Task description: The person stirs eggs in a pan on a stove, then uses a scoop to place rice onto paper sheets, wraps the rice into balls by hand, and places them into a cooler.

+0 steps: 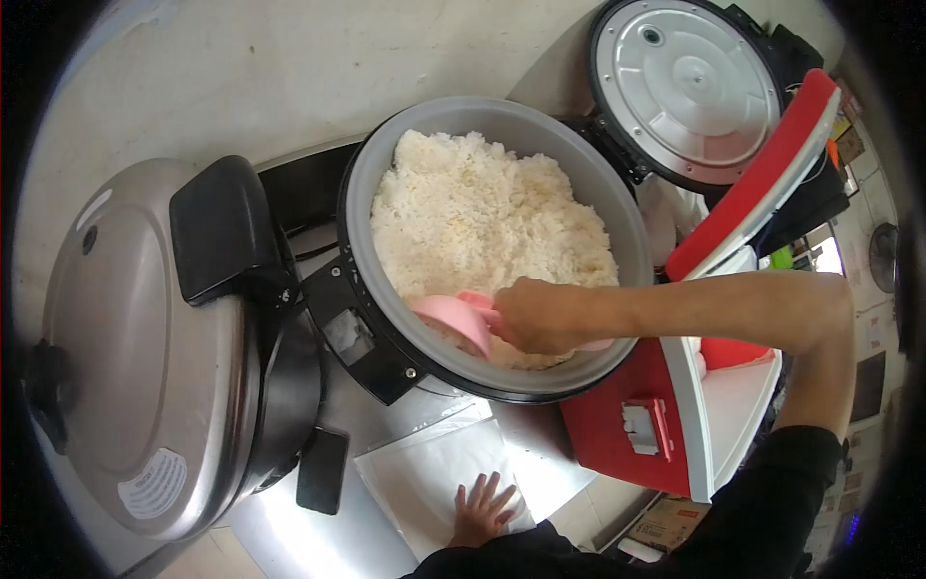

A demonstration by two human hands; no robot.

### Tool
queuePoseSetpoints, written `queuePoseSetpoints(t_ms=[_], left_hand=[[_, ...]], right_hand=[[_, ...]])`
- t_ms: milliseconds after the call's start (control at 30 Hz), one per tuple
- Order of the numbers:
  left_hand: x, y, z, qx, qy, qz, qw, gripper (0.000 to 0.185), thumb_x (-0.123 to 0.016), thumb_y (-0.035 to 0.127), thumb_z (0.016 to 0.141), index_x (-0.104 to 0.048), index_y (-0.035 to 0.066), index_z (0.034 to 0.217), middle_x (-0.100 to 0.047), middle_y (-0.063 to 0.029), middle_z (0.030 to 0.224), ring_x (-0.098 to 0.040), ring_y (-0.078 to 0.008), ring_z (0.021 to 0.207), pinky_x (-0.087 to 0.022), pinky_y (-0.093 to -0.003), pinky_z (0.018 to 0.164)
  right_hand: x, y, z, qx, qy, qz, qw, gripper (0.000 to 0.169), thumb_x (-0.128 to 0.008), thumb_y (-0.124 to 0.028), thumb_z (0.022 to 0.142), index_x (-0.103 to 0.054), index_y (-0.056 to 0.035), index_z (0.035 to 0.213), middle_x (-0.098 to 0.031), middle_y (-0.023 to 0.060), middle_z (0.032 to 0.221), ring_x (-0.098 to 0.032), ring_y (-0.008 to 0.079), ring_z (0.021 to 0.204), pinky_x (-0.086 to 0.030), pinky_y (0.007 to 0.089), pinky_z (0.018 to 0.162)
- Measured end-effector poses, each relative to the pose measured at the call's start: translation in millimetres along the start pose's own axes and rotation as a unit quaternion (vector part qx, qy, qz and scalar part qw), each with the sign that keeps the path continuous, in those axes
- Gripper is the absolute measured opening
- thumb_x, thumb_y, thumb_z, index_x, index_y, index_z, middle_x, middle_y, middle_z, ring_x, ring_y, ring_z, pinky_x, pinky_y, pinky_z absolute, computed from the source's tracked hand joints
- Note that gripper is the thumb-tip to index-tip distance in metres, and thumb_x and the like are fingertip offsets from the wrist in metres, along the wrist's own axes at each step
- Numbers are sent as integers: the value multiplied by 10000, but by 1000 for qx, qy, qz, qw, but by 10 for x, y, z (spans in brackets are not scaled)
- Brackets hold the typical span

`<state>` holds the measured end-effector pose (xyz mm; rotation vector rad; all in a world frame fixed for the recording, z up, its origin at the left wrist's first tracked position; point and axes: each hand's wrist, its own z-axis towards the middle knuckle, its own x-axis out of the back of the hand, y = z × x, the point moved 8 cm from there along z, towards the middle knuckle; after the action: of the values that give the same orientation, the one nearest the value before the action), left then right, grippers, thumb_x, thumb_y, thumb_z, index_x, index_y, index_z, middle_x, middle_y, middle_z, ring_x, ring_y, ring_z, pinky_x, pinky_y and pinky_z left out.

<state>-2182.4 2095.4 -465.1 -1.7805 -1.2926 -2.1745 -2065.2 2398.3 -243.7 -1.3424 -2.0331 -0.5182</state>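
A large open rice cooker pot (622,210) holds a heap of cooked white rice (485,210). My right hand (542,315) reaches in over its near side, closed on the handle of a pink plastic scoop (456,318). The bowl of the scoop is down at the pot's lower left wall, by the rice. Below the pot, my left hand (483,509) lies with fingers spread on a stack of white sheets (427,478), apparently in clear plastic, on the metal table (311,535).
At the left stands a second rice cooker (137,333) with its lid closed. The raised round metal lid (694,79) of the open cooker is at the upper right. A red and white cooler box (622,427) with its lid up stands at the right, under my right forearm.
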Motion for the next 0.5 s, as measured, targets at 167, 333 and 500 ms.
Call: queuePoseSetpoints(t_ms=[167,333,500], left_hand=[[-74,-16,47,-6,-33,-13,999,499,-480,499,816,-435,310,1276,-378,-65,1360,-372,-265,1216,-259,-582,924],[-67,0,83,-3,-32,2,999,507,-501,500,802,-439,317,1270,-381,-60,1354,-370,-266,1214,-306,-583,893],[-64,10,86,-6,-37,6,999,509,-507,502,798,-441,315,1267,-379,-54,1358,-364,-258,1221,-276,-569,921]], right_hand=[[18,327,-359,-55,-71,358,929,305,-401,-231,920,-515,23,796,-570,206,654,-597,313,612,-470,397,536],[538,223,-518,-63,364,-148,918,105,-467,-64,818,-430,28,853,-579,162,625,-609,300,594,-466,383,479],[392,313,-394,-130,286,-28,949,130,-483,-51,779,-454,48,859,-575,193,627,-603,330,599,-478,395,531]])
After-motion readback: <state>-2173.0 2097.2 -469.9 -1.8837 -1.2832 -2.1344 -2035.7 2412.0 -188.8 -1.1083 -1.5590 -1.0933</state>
